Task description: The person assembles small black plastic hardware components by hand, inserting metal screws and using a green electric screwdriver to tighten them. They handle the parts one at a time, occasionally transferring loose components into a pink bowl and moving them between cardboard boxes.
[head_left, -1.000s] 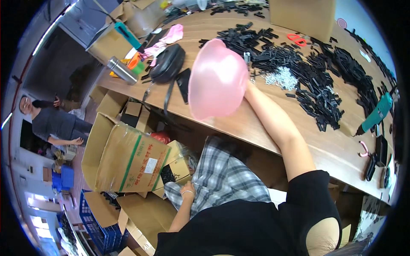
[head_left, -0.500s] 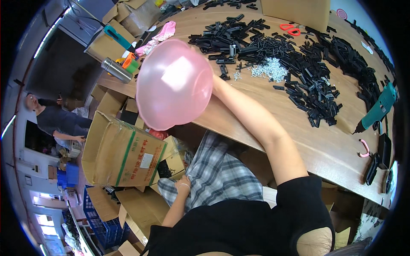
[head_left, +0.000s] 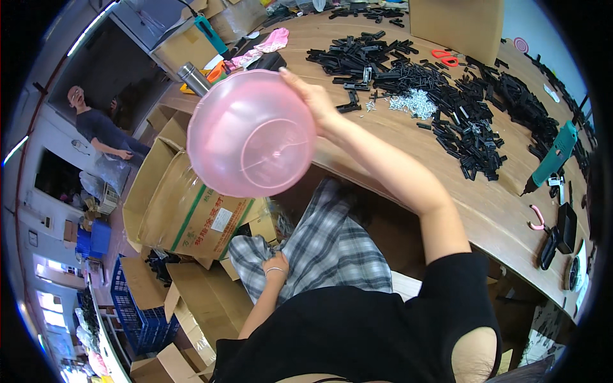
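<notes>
A translucent pink plastic bowl [head_left: 220, 140] is lifted in my right hand [head_left: 313, 99], whose fingers grip its rim at the right side. The bowl is tipped on its side at the table's near edge, above the open cardboard box [head_left: 191, 210]. No loose parts can be made out in it. Lower down, my left hand [head_left: 276, 263] is closed on a grey-and-white plaid cloth [head_left: 332, 249] that lies over my lap.
Piles of black parts [head_left: 466, 134] and silver screws [head_left: 414, 103] lie on the wooden table [head_left: 383, 150]. Red-handled scissors [head_left: 445, 57] and a teal electric screwdriver [head_left: 555, 156] rest there too. A steel flask [head_left: 193, 78] stands behind the bowl. Another person [head_left: 105, 131] stands at the left.
The bowl has turned, so its round base now shows, and it has shifted slightly left. My left hand still grips the cloth. The whole view has swung slightly.
</notes>
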A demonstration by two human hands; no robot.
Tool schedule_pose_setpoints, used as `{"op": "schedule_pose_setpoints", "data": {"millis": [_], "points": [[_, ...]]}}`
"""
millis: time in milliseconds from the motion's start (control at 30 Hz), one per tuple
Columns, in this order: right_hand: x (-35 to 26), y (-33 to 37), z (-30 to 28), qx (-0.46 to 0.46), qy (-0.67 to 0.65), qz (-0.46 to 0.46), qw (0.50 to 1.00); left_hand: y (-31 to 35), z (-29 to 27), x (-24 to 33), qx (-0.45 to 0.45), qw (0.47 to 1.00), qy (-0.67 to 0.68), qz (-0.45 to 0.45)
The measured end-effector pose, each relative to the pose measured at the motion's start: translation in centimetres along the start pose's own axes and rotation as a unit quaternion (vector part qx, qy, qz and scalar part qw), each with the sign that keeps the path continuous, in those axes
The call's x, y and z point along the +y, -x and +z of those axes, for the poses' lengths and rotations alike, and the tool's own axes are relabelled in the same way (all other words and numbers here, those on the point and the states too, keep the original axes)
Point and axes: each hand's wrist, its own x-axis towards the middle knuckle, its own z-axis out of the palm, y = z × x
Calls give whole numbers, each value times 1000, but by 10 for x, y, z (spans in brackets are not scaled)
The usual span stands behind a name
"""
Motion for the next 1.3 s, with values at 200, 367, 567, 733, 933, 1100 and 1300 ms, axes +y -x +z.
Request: {"op": "schedule_pose_setpoints", "data": {"millis": [200, 367, 567, 733, 933, 1100, 1300], "points": [[-118, 74, -81, 222, 482, -166, 832, 9, -7, 4, -48, 997, 20, 56], [-202, 147, -219, 258, 386, -340, 818, -4, -15, 32, -70, 987, -9, 146], [-197, 201, -267, 236, 781, -366, 448, -8, -9, 67, -76, 968, 18, 240], [-184, 196, -295, 238, 842, -286, 391, 8, 8, 74, 2, 971, 57, 231], [-194, 204, -322, 296, 872, -217, 325, 6, 10, 77, -11, 966, 59, 252], [-194, 205, -339, 323, 884, -163, 297, 12, -24, 79, -116, 964, -8, 238], [-199, 204, -313, 292, 894, -220, 258, 4, -48, 93, -156, 958, -48, 236]]}}
